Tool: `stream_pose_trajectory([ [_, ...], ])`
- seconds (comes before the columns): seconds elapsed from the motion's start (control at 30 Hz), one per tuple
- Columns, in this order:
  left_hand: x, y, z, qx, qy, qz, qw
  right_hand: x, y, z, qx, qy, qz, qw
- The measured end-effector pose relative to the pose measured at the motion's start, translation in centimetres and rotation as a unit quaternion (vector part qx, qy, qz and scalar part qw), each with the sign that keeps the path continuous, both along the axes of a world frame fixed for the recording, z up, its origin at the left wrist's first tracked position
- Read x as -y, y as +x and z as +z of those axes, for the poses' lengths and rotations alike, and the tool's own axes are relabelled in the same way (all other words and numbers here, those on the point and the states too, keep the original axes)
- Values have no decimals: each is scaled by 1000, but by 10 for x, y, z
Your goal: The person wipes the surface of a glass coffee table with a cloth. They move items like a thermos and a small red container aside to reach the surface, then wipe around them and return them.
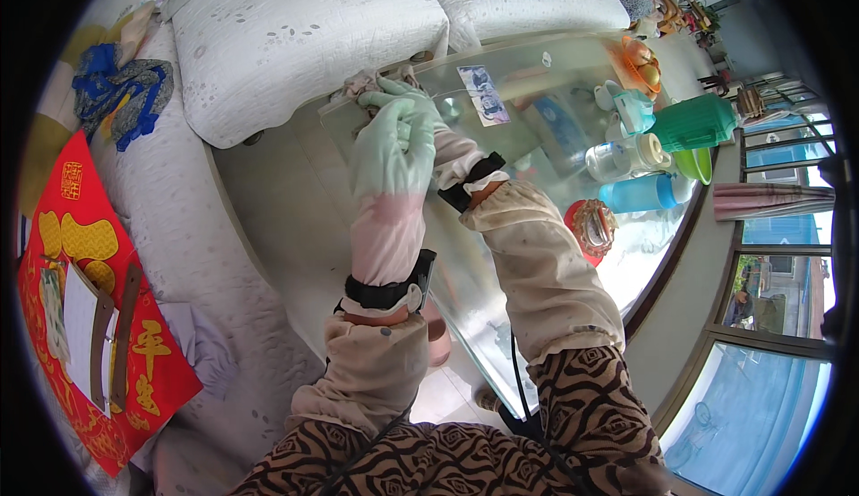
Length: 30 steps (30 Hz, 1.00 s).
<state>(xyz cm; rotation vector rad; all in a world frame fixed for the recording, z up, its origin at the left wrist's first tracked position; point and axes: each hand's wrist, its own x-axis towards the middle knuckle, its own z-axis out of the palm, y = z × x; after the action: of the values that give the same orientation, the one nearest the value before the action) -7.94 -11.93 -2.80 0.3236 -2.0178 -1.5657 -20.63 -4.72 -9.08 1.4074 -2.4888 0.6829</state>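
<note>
My right hand (409,93), in a pale green rubber glove, is at the far corner of a glass-topped table (470,254), on a crumpled greyish-pink cloth (362,85). Parts of the cloth stick out on both sides of its fingers. My left hand (396,140), gloved alike with a pink cuff, is in front of the right and overlaps it in view. Its fingers are bent; whether it touches the cloth is hidden. A printed picture card (484,95) appears on the table right of my hands.
White-quilted seating (309,33) borders the table beyond and to the left. A green jug (694,122), clear bottle (621,156), blue bottle (637,193), glass ashtray (594,227) and orange fruit basket (641,66) stand on the right. A red decoration (161,362) lies left.
</note>
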Motion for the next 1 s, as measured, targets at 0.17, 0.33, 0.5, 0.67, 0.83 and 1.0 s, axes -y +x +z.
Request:
stream_pose_trajectory([
  [0.17, -11, -3, 11, -106, 205, 12, 973, 2, 10, -6, 551, -97, -45, 828],
  [0.33, -26, 1, 19, -40, 224, -7, 974, -10, -42, 5, 42, 124, -23, 991],
  [0.5, -13, 8, 31, 3, 226, -16, 974, -47, -125, 21, 61, 184, -260, 946],
  [0.67, 1, 9, 38, 24, 274, -3, 961, -134, -192, 13, 164, 142, -423, 880],
  [0.83, 0, 6, 34, 36, 294, -21, 955, -200, -186, 5, 205, 71, -467, 857],
  [1.0, 3, 2, 28, 0, 246, 5, 969, -229, -154, -14, 98, 197, -591, 776],
])
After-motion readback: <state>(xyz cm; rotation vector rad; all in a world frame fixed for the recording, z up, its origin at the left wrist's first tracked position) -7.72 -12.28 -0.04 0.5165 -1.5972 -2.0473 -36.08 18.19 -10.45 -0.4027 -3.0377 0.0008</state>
